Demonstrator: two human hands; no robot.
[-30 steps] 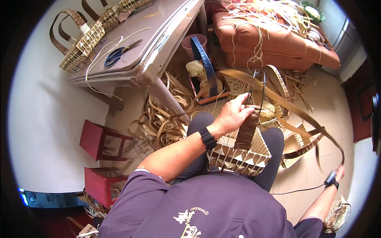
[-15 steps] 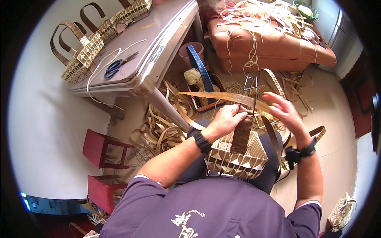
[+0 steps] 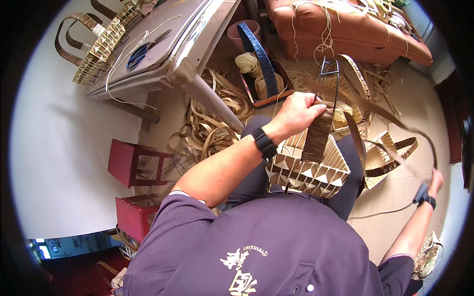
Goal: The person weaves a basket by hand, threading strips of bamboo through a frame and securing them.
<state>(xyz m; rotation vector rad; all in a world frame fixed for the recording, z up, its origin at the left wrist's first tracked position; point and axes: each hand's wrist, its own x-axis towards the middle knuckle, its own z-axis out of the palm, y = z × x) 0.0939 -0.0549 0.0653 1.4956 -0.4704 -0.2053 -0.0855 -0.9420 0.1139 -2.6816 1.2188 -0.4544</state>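
A woven cream-and-brown basket (image 3: 308, 170) sits on my lap between my thighs. Its metal wire handle frame (image 3: 337, 86) rises at the far side, and the near part of the handle is wrapped in brown strip (image 3: 316, 140). My left hand (image 3: 300, 112) is closed at the top of this wrapping, thumb and fingers pinching the strip against the frame. From there a long loose brown strip (image 3: 395, 118) arcs out to the right. My right hand (image 3: 435, 182), stretched far right and somewhat blurred, is closed on the strip's other stretch.
Blue-handled scissors (image 3: 140, 53) lie on the table (image 3: 182, 37) at left, beside finished baskets (image 3: 101, 47). A box (image 3: 270, 101) with twine balls stands ahead, strip coils (image 3: 212, 128) left of it. Another basket (image 3: 379, 157) rests on the floor at right. Red stools (image 3: 133, 160) stand left.
My right hand has moved from beside the handle far out to the right and nearer, drawing the brown strip out into a long arc. The left hand keeps its pinch at the handle.
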